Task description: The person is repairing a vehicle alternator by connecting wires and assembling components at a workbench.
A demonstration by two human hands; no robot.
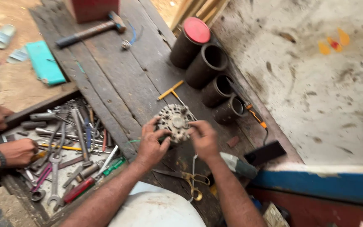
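White drum point(156, 210) at the bottom edge, nearest the viewer. Scissors point(192, 178) with yellow handles on the worktop point(122, 80). Left hand point(151, 145) and right hand point(203, 138), fingers closed on a round metal motor part point(175, 122) from either side, flat face up, between them and equally near both. Four dark tubes point(209, 63) beyond. Co-worker's hand point(17, 152) over a tool tray point(43, 201).

Weathered plank workbench point(118, 80) stood outdoors in daylight; sandy ground point(5, 80) to left, stained concrete slab point(316, 84) on rt.
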